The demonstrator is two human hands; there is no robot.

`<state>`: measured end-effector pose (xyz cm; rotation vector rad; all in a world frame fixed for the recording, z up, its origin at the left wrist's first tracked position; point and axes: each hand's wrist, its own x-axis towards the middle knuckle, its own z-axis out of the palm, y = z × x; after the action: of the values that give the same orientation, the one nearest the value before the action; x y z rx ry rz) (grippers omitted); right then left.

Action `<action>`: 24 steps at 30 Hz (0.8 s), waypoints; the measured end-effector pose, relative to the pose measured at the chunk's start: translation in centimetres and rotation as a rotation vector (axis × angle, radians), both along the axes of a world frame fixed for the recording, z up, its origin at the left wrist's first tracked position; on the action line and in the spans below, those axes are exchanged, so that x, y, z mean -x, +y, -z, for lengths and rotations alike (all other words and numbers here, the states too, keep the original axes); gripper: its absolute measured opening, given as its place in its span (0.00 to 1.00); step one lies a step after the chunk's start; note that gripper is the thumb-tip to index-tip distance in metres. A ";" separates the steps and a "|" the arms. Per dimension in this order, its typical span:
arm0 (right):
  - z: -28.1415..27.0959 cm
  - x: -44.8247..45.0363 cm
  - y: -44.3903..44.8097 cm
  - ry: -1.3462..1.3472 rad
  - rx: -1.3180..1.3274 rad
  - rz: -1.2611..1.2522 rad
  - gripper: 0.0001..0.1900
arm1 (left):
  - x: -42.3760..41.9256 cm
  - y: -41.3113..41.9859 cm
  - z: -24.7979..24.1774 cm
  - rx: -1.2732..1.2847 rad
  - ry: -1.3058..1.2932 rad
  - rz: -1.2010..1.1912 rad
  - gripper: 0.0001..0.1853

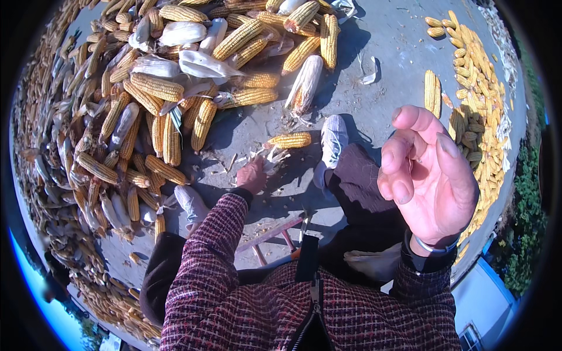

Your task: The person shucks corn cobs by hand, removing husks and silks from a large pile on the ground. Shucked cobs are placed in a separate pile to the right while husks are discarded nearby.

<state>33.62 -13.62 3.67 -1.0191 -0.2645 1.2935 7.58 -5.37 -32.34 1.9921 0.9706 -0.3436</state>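
My left hand (251, 175) reaches down between my shoes to the concrete ground. Pale torn corn husk (275, 159) is at its fingers, which are partly hidden, so a grip on it cannot be made out. Just beyond lies a bare yellow corn cob (290, 140). My right hand (428, 180) is raised close to the camera, palm up, its fingers curled but apart and nothing in them. Farther forward, a cob partly wrapped in dry husk (306, 83) lies at the edge of a large heap of corn (175, 87), some husked, some still in husk.
A long pile of husked yellow cobs (483, 87) runs along the right, with a single cob (432, 93) beside it. My shoes (332, 140) stand either side of the husk scraps. Beneath me is the reddish frame of a low stool (274, 232).
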 end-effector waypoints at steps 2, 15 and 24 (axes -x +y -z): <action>-0.2 0.3 0.0 -0.001 0.001 0.008 0.24 | 0.6 1.2 -0.6 -0.005 0.011 -0.150 0.18; 0.5 4.3 2.6 -0.417 0.049 -0.056 0.24 | -1.6 6.6 -24.3 0.593 -0.683 -0.712 0.08; 0.6 9.6 5.2 -0.270 -0.238 -0.317 0.22 | -2.6 4.0 -36.8 0.601 -0.911 -0.561 0.12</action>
<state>24.00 -8.42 3.04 -0.9707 -0.7938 1.3654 10.18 -1.40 4.42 1.0528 0.6573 0.5036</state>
